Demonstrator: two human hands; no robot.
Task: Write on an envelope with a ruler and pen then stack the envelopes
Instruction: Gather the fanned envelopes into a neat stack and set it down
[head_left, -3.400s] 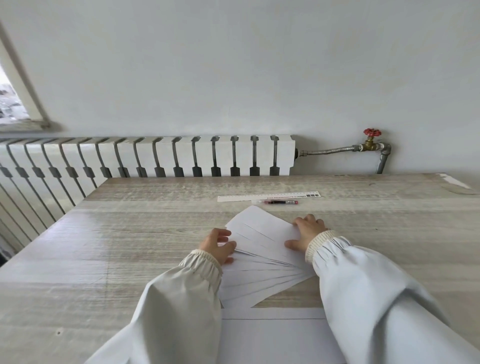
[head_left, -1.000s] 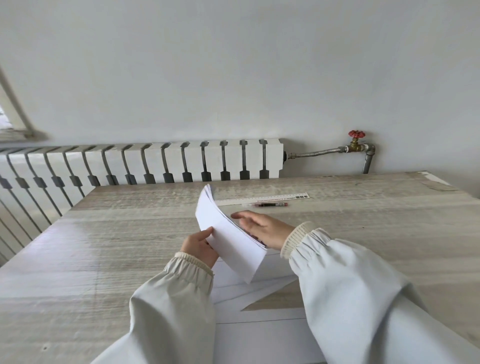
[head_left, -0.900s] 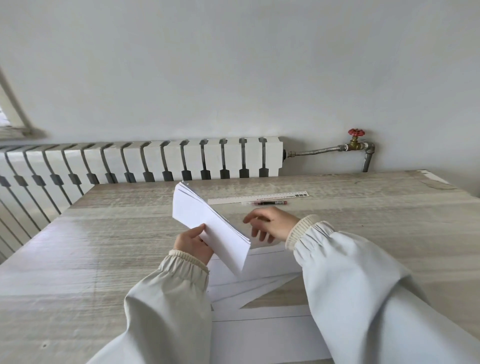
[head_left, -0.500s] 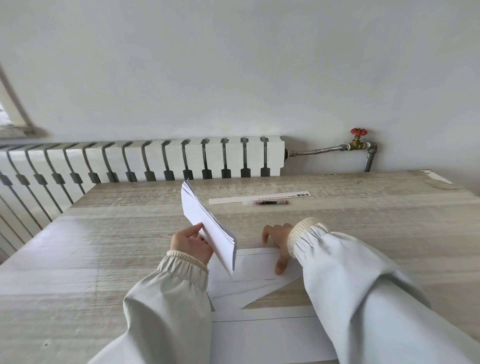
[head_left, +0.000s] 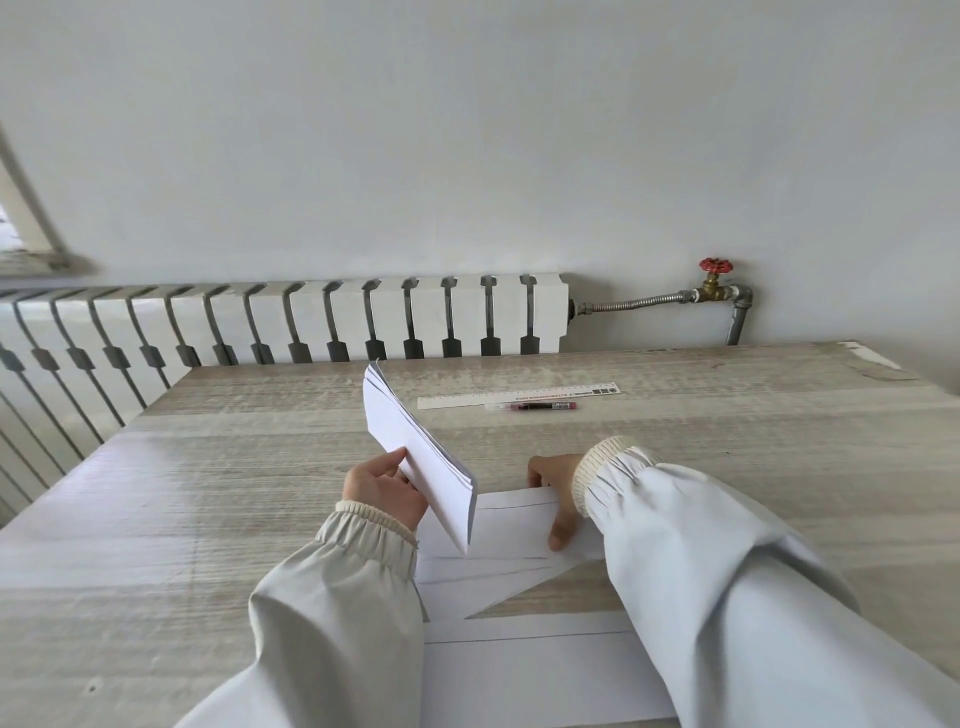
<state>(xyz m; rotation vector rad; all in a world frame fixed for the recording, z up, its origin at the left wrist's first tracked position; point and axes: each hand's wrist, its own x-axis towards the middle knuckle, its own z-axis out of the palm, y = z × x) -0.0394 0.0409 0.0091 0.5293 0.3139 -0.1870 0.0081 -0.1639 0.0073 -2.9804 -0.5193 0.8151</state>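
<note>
head view: at frame centre the left hand (head_left: 382, 491) grips a white envelope stack (head_left: 410, 447), tilted on edge above the table (head_left: 208, 493). right hand (head_left: 556, 493) lies flat, fingers straight, on loose envelopes (head_left: 511, 525) just below. ruler (head_left: 519, 397) and pen (head_left: 535, 407) lie together, upper right of centre.

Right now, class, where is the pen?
In the head view, the pen lies on the far part of the wooden table, just on the near side of the ruler and parallel to it, beyond the right hand.
</note>
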